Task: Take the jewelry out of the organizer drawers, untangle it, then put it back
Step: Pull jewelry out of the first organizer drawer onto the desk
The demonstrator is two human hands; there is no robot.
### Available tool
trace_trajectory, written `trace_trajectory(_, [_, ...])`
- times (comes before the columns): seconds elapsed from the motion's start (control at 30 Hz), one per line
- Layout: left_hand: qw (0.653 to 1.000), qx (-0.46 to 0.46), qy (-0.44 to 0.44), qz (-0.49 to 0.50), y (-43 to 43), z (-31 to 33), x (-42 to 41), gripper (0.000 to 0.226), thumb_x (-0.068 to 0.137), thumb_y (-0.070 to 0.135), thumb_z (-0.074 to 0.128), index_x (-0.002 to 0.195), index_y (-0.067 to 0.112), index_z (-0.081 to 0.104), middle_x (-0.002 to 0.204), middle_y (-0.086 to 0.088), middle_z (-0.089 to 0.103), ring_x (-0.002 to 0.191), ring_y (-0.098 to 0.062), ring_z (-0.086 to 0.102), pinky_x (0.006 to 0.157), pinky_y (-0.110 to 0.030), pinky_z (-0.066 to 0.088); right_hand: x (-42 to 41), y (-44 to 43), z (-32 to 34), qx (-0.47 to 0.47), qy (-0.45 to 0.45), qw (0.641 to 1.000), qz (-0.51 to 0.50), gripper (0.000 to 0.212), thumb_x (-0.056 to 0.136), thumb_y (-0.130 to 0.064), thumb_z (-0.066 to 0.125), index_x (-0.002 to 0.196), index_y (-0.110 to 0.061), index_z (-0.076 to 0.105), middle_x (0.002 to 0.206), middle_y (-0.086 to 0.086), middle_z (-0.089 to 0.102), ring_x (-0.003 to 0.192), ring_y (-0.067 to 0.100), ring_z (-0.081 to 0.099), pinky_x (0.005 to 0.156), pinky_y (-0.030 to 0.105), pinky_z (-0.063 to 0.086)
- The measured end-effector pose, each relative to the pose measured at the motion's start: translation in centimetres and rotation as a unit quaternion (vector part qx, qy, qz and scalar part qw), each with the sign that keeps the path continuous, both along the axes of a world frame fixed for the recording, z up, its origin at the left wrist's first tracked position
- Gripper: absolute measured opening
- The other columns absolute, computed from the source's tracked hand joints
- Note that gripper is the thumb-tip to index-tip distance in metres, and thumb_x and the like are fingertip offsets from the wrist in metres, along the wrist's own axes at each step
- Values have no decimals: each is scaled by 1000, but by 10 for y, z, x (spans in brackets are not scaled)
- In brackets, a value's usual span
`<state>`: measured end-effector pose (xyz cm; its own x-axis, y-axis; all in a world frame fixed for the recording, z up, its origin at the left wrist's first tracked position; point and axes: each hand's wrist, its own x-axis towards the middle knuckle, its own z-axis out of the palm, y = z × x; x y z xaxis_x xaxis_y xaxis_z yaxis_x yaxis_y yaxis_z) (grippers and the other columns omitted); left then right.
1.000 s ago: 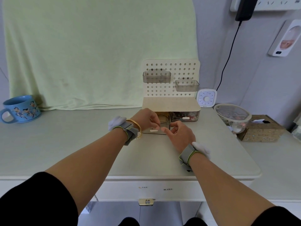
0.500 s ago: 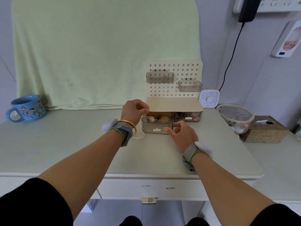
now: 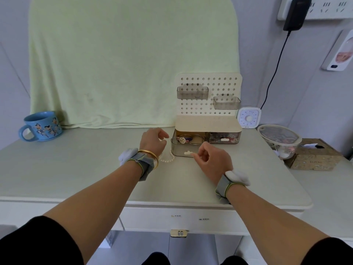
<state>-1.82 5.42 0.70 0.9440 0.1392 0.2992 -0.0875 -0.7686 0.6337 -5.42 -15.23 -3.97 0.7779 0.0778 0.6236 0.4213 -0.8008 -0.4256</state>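
The right hand, nearest, pinches the white tab of the pulled-out left drawer. Just left of that drawer, a pearl strand lies on the worktop, partly hidden by the left hand; it looks loosely curled, though a grip is unclear. Open room spreads leftward; the organizer crowds the right.
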Motion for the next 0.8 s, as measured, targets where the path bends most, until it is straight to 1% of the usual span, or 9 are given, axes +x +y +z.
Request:
trace_trajectory(0.1, [998,9,54,-32,-6,-8,2,23,81,9,57,100,22,60,96,1,68,95,-23,62,91,-41,52,1,1,-1,-16,-3,1000,15,15,84,-41,68,79,-26,64,62,-12,59,54,9,53,52,24,47])
trace_trajectory(0.17, [992,31,109,-51,-8,-16,2,29,80,16,62,107,21,52,97,3,69,99,-23,62,94,-43,49,1,4,-2,-30,2,999,35,10,84,-38,67,87,-29,66,68,-14,62,59,7,56,55,23,49])
trace_trajectory(0.3, [983,110,144,-40,-13,-22,5,51,73,38,74,115,25,47,101,4,67,103,-21,54,97,-42,40,10,5,-5,-63,15,996,64,22,86,-32,65,108,-30,66,89,-15,65,72,7,62,62,21,51])
trace_trajectory(0.33, [981,122,144,-34,-13,-23,7,50,74,38,73,115,24,47,102,2,66,104,-22,54,97,-42,39,12,5,-5,-70,24,995,63,26,87,-32,63,112,-30,64,93,-15,65,75,7,62,64,22,51])
trace_trajectory(0.43, [979,142,148,-16,-10,-23,15,38,80,24,62,115,23,46,108,-6,66,109,-29,55,97,-40,36,17,7,-6,-97,48,992,61,35,87,-31,60,122,-31,58,103,-15,60,87,7,59,72,25,52])
trace_trajectory(0.53, [975,151,162,-4,-8,-25,21,35,83,19,56,117,23,46,112,-8,65,111,-31,54,98,-41,35,22,8,-7,-106,62,991,60,39,87,-29,58,126,-32,54,106,-14,56,97,8,55,75,27,52])
trace_trajectory(0.63, [971,172,164,-9,-10,-24,22,44,86,18,55,127,25,43,117,-9,63,116,-31,52,99,-42,34,25,9,-8,-119,72,989,49,43,88,-31,56,130,-31,49,113,-12,53,104,11,52,77,28,51])
trace_trajectory(0.73, [962,212,171,-19,-15,-22,19,59,88,16,51,142,30,30,128,-9,59,124,-31,47,104,-45,32,30,9,-10,-132,89,987,3,52,90,-37,54,139,-25,42,128,-5,47,117,18,46,90,31,47])
trace_trajectory(0.8, [956,228,181,-25,-18,-21,18,65,90,18,48,147,33,22,138,-8,52,129,-32,43,107,-48,29,33,9,-11,-140,109,984,-18,59,91,-41,50,145,-22,35,137,-2,42,122,22,42,99,34,43])
